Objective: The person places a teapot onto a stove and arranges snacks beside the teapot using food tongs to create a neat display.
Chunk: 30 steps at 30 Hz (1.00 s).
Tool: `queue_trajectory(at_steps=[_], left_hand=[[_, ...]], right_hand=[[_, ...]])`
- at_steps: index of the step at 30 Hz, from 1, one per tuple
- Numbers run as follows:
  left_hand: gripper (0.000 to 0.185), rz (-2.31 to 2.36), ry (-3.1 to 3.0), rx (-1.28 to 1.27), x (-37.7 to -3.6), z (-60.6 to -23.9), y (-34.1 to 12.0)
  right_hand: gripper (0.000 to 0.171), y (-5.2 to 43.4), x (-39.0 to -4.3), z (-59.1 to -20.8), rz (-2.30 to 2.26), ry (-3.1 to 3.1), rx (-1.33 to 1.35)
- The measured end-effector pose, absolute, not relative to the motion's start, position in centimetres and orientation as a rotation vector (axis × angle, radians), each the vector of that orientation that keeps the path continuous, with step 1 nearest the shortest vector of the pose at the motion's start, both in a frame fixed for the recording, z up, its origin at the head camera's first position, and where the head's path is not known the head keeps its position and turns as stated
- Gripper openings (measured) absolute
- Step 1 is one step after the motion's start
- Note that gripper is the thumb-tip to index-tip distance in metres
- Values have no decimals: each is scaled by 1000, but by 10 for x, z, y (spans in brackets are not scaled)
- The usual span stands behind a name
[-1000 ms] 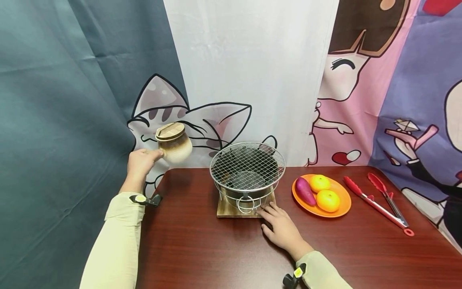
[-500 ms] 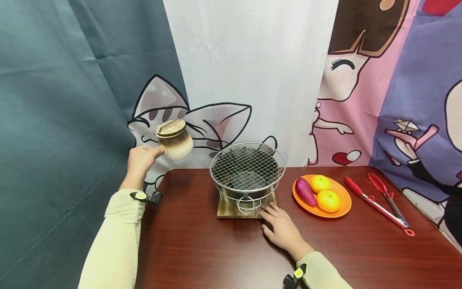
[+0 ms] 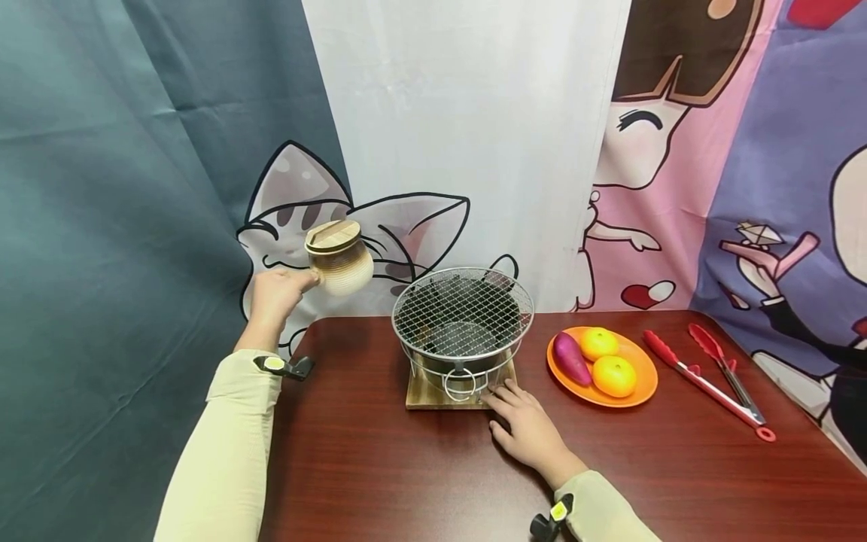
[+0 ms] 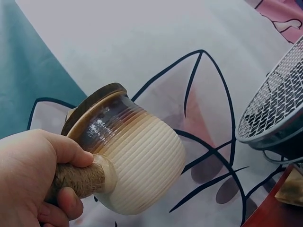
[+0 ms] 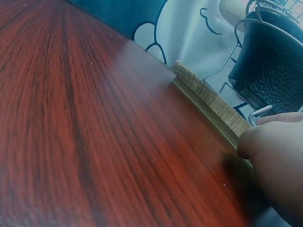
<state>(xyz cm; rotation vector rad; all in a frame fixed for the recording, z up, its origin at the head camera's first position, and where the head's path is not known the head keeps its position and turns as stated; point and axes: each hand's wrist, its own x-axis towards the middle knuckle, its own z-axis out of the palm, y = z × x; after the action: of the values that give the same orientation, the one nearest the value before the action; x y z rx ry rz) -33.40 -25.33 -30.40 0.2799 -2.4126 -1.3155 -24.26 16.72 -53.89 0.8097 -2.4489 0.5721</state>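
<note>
My left hand [image 3: 274, 295] [image 4: 33, 182] grips the rope-wrapped side handle [image 4: 78, 178] of a ribbed cream and brown ceramic pot [image 3: 341, 263] [image 4: 132, 158] with a wooden lid [image 3: 332, 235]. It holds the pot in the air, left of and a little above a small grill [image 3: 463, 324] topped by a round wire mesh [image 3: 463, 309] [image 4: 279, 101]. The grill stands on a wooden board [image 3: 433, 393] [image 5: 208, 101]. My right hand [image 3: 524, 423] [image 5: 274, 161] lies flat on the table, fingertips against the board's front right corner.
An orange plate [image 3: 643, 376] holds a purple sweet potato [image 3: 570, 358] and two oranges [image 3: 599, 343]. Red tongs [image 3: 707, 380] lie near the table's right edge. The dark red table [image 3: 406, 467] stands before hanging cartoon curtains [image 3: 460, 150].
My left hand has carried the pot a little to the right, toward the grill. My right hand has stayed at the board.
</note>
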Motion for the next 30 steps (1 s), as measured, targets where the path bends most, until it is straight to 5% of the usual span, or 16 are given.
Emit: queue_trajectory(at_steps=[30], left_hand=[[27,-1451,-2340,181,-343,-297,-210]], right_hand=[[46,167,-242,-539,567,-2459,805]])
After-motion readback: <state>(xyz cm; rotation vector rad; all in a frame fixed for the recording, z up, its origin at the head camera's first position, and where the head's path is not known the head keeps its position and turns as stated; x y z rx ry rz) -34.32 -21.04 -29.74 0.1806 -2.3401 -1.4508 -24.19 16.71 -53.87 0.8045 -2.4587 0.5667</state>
